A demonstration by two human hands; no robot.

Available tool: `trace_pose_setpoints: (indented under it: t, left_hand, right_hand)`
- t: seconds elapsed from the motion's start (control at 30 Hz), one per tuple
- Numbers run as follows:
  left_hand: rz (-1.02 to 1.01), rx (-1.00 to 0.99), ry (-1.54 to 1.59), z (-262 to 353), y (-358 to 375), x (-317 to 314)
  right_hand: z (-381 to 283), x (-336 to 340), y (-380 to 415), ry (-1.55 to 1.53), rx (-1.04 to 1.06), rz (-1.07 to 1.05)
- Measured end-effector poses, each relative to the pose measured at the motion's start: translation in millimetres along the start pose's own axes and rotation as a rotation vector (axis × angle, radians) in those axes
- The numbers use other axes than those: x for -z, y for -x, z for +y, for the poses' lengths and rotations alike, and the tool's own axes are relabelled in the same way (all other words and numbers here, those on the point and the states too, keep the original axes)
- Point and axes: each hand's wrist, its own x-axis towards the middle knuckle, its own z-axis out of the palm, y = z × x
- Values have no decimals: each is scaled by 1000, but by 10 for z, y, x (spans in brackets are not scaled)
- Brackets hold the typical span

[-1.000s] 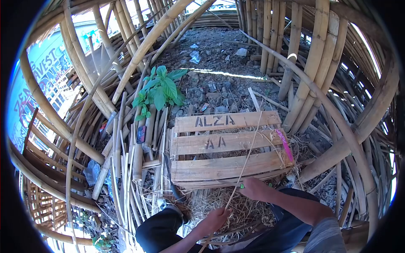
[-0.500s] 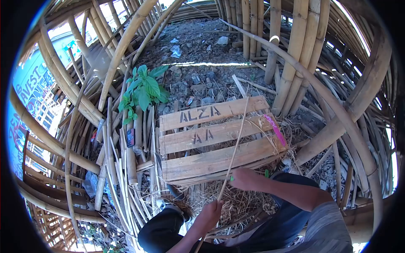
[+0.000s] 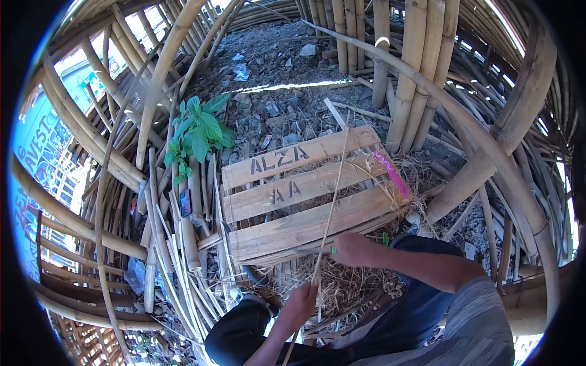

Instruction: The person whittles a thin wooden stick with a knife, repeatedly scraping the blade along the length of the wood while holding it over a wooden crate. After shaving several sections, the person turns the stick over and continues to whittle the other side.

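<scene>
My left hand (image 3: 299,302) is closed round a long thin bamboo strip (image 3: 334,204), which slants up from my lap and across the front of a wooden crate (image 3: 293,227). My right hand (image 3: 356,249) grips a knife (image 3: 311,250) with a bit of green showing at its handle. The grey blade points left and crosses the strip just above my left hand. Stencilled letters mark the crate's slats, and the strip's far end reaches past its top slat. Pale shavings (image 3: 342,287) lie under both hands, between my legs.
Bamboo poles (image 3: 406,79) stand behind the crate, and a thick pole (image 3: 470,183) slants at the right. Cut bamboo pieces (image 3: 190,244) lie at the left, with a phone-like object (image 3: 185,203) on them. A leafy plant (image 3: 199,134) grows beside the crate. Rubble covers the ground behind.
The knife blade now shows to the left of my right hand, across the strip. My view has shifted slightly, and my left hand still holds the strip low down.
</scene>
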Motion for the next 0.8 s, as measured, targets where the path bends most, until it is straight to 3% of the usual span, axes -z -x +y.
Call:
trace_pose_setpoints:
  t: [0.07, 0.1, 0.13, 0.2, 0.3, 0.37, 0.43, 0.5, 0.6, 0.67, 0.77, 0.8]
  left_hand:
    - [85, -88, -105, -10, 14, 12]
    - [155, -186, -205, -3, 41, -6]
    - [152, -135, -193, 51, 39, 6]
    - [117, -78, -165, 101, 51, -9]
    - [113, -40, -168, 255, 89, -3]
    - [120, -46, -156, 203, 67, -3]
    - [130, -29, -133, 192, 48, 18]
    - [115, -44, -100, 40, 11, -5]
    - [33, -70, -54, -185, -28, -44]
    - [-142, 299, 405, -47, -48, -17]
    - [-263, 364, 615, 126, -4, 56]
    - [-321, 413, 749, 168, -7, 93]
  right_hand:
    - [-107, 15, 84, 125, 128, -56]
    - [71, -17, -74, 144, 77, 25]
    - [342, 40, -300, 169, 21, 110]
    - [764, 418, -498, 56, -334, 299]
    - [1267, 288, -660, 12, -340, 483]
    - [751, 338, -487, 5, -311, 311]
    - [234, 256, -209, 17, -105, 47]
    - [-11, -82, -54, 107, 65, 10]
    - [86, 31, -140, 153, 44, 73]
    - [398, 376, -393, 29, -294, 185]
    - [1047, 436, -655, 118, -308, 341]
    - [1078, 451, -676, 98, -62, 379]
